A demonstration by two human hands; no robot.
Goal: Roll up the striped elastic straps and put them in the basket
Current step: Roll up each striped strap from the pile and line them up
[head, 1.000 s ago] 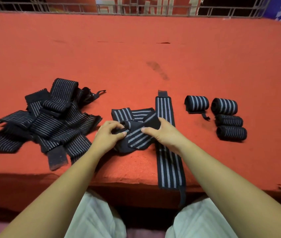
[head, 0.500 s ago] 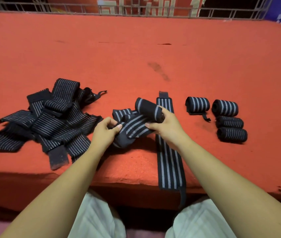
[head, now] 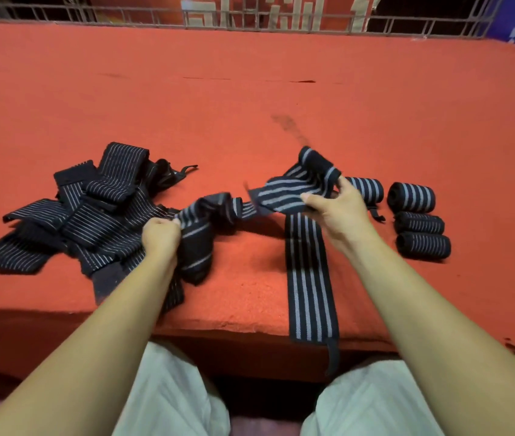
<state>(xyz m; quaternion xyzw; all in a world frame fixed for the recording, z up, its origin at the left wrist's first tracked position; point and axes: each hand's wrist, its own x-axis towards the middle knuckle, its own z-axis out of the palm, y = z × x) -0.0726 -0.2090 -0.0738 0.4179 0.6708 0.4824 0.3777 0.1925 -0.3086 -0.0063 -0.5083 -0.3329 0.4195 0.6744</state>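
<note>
my left hand grips one end of a strap, fingers curled round the bunched cloth just beside the pile of loose straps. a bit of it hangs down past my wrist. my right hand pinches the other part between thumb and fingers, lifted off the table, and a curled end sticks up beyond my fingertips. the strap runs from one hand to the other. its middle is blurred, so i cannot tell how it twists there. under my right hand a flat strap lies straight toward me, its near end hanging over the table's edge. to the right, four rolls sit on the red top: one just beside my fingers, three close together farther right. a rail runs along the far edge.
</note>
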